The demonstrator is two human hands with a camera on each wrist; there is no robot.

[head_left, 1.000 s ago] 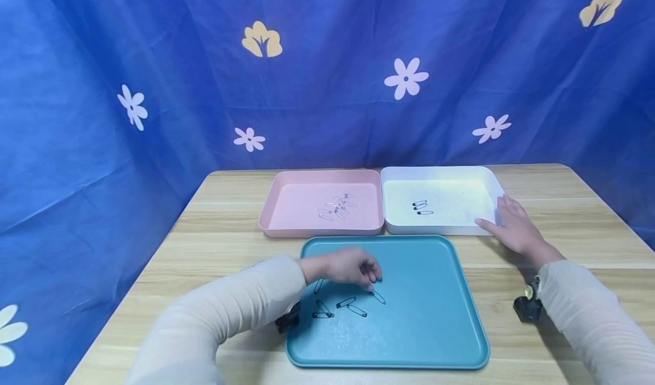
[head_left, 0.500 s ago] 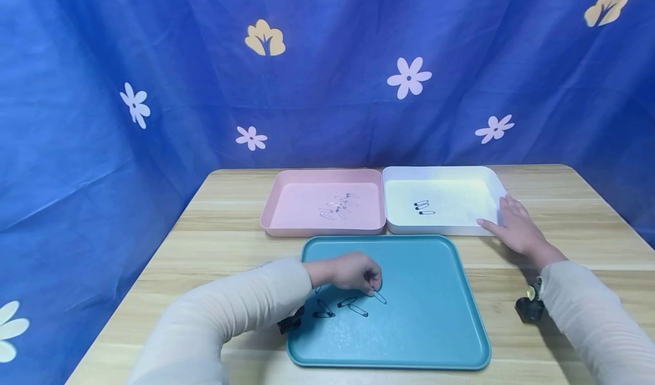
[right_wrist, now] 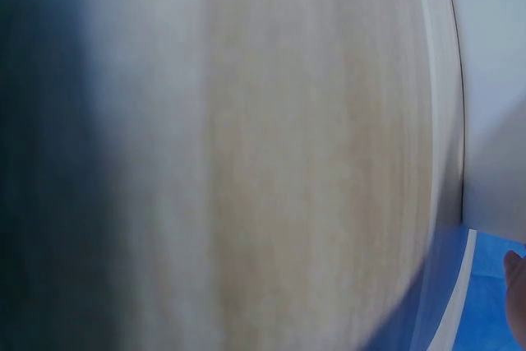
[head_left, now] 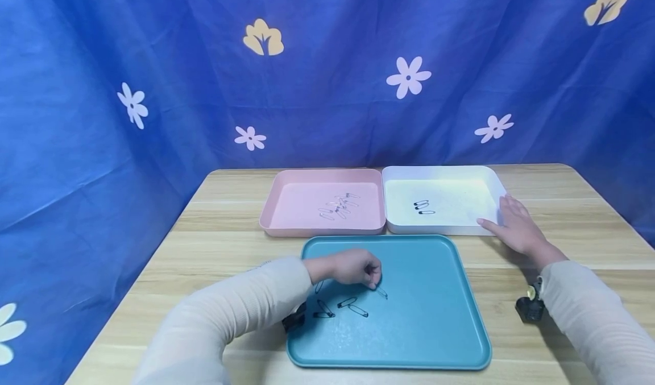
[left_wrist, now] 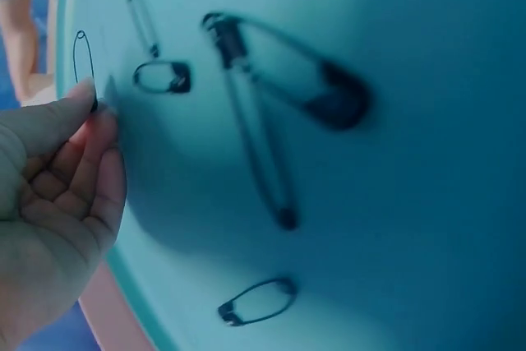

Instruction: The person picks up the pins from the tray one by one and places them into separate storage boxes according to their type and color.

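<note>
My left hand (head_left: 374, 284) is over the teal tray (head_left: 435, 322), thumb and forefinger pinching one end of a black safety pin (head_left: 382, 293). The left wrist view shows those fingertips (left_wrist: 97, 104) closed on the pin's end (left_wrist: 82, 59). Three more black safety pins (head_left: 346, 303) lie on the tray just below the hand, and another one (head_left: 318, 286) shows under the wrist. My right hand (head_left: 513, 226) lies flat on the table, fingers straight, touching the right side of the white tray (head_left: 460, 226).
A pink tray (head_left: 286, 217) at the back holds several silver safety pins (head_left: 338, 206). The white tray holds black safety pins (head_left: 422, 206). A blue flowered cloth (head_left: 327, 89) hangs behind the wooden table (head_left: 215, 243). The right wrist view is a blur of table and tray rim (right_wrist: 448, 121).
The left hand's fingers have curled down and closed on the black pin, which has shifted slightly up and right. The right hand has stayed put.
</note>
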